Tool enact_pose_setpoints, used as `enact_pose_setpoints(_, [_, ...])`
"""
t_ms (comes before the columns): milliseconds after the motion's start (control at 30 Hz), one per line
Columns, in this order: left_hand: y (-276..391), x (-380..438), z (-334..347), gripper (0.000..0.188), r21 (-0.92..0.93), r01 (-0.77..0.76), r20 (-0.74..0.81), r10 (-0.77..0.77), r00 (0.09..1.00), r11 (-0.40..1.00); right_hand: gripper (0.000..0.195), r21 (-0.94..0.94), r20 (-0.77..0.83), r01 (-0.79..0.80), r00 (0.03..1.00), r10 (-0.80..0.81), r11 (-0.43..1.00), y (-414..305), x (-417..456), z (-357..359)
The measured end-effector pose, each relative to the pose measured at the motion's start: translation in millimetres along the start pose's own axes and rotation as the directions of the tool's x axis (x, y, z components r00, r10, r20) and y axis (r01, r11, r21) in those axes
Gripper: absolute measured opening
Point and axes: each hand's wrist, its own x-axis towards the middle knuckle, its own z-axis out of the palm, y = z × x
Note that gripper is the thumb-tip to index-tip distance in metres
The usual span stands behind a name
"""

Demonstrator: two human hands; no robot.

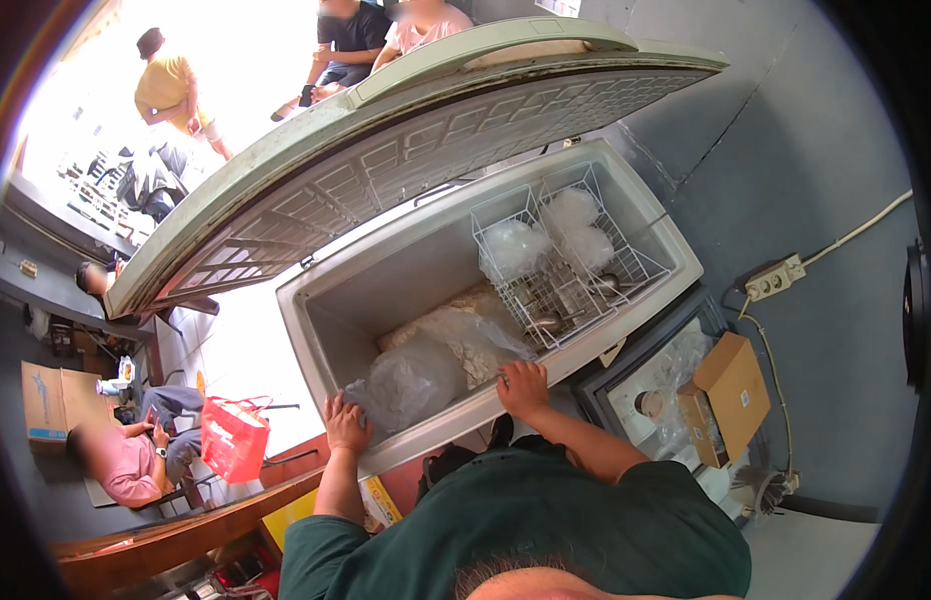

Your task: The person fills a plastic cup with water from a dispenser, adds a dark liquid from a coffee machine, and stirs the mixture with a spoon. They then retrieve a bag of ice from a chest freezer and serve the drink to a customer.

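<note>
A chest freezer (645, 180) stands in front of me with its lid (405, 142) raised. My left hand (347, 426) rests at the near left corner of the rim, fingers reaching over the edge beside a clear plastic bag (413, 382). Over the near rim curl the fingers of my right hand (523, 386), touching or close to the bag's plastic; whether they pinch it I cannot tell. Pale, lumpy contents (476, 352) lie on the freezer floor, partly under the plastic. To the right, white wire baskets (551, 300) hold clear bags (514, 247) and metal ladle-like items (548, 322).
A second unit (623, 382) at my right bears an open cardboard box (735, 390) and plastic wrap. A power strip (775, 277) hangs by the wall. At left, a seated person (131, 465) is near a red bag (233, 439); other people are beyond the lid.
</note>
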Motion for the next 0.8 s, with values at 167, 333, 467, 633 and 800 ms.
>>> enact_pose_setpoints(167, [2.4, -0.7, -4.5, 0.023, 0.009, 0.011, 0.040, -0.011, 0.999, 1.000, 0.023, -0.014, -0.007, 0.004, 1.000, -0.004, 1.000, 0.5, 0.2, 0.7])
enact_pose_setpoints(333, [-0.1, -1.4, -2.3, 0.023, 0.013, 0.002, 0.030, -0.002, 1.000, 1.000, 0.023, 0.001, 0.008, -0.002, 1.000, 0.002, 1.000, -1.4, 0.0, -1.1])
enact_pose_setpoints(467, [1.6, 0.8, -3.7, 0.022, 0.031, 0.006, 0.044, -0.007, 0.999, 1.000, 0.022, -0.011, -0.008, 0.018, 1.000, -0.018, 1.000, 3.6, -1.7, 4.0])
enact_pose_setpoints(633, [-1.8, -2.0, 1.6, 0.017, 0.020, -0.001, 0.002, 0.001, 1.000, 1.000, 0.022, -0.014, 0.026, -0.009, 1.000, 0.010, 1.000, -1.8, -0.4, 0.0])
enact_pose_setpoints(800, [0.6, -0.5, -1.4, 0.020, 0.017, 0.008, 0.024, -0.009, 1.000, 1.000, 0.025, -0.012, 0.071, -0.043, 0.997, 0.043, 0.999, -2.5, 0.9, -2.2])
